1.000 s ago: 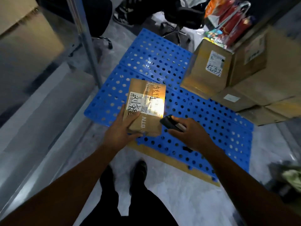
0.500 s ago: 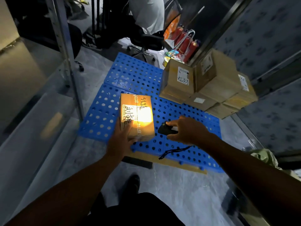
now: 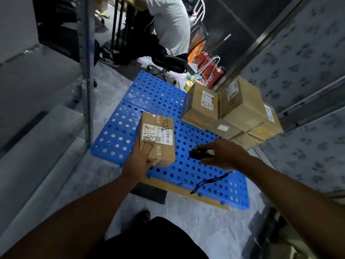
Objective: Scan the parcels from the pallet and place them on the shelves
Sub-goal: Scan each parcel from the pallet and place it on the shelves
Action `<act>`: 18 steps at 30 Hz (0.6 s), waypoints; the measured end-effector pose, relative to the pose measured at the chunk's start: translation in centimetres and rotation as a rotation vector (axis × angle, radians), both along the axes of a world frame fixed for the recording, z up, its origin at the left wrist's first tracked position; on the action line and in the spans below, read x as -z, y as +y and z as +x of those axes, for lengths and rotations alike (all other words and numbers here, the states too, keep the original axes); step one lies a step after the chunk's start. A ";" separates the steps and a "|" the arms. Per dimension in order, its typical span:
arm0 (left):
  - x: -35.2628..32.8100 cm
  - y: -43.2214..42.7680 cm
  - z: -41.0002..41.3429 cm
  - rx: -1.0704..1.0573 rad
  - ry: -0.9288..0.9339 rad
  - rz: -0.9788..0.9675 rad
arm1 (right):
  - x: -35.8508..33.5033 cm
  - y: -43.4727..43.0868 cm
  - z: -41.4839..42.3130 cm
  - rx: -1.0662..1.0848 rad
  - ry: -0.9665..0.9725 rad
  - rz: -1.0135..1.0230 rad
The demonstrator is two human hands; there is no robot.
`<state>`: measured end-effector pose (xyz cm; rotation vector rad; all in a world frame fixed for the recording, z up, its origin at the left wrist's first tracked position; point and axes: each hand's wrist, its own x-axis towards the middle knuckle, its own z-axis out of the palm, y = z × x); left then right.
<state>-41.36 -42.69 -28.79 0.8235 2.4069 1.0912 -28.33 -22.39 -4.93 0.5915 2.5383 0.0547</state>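
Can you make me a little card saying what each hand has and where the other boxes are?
Left hand: holds a brown box by its near end, over the blue pallet
Right hand: holds a black scanner, cord dangling
Other boxes: stacked at the pallet's right side
Shelves: on the left
Label: white, on the box's top

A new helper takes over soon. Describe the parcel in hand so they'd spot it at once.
Find the blue pallet on the floor. Over its near left part, the left hand grips one parcel, apart from the stack at the pallet's far right corner. It alone is held, with BTN printed beside its white label.
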 end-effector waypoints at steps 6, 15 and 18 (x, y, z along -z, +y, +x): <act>0.0 -0.5 -0.1 0.025 -0.030 0.055 | 3.7 0.7 -1.0 0.076 0.090 -0.171; 0.0 -2.9 1.4 -0.066 -0.057 0.160 | 15.4 2.9 -0.7 0.321 0.320 -0.521; -0.5 -4.2 2.3 -0.138 -0.066 0.183 | 18.0 3.2 -0.7 0.280 0.359 -0.663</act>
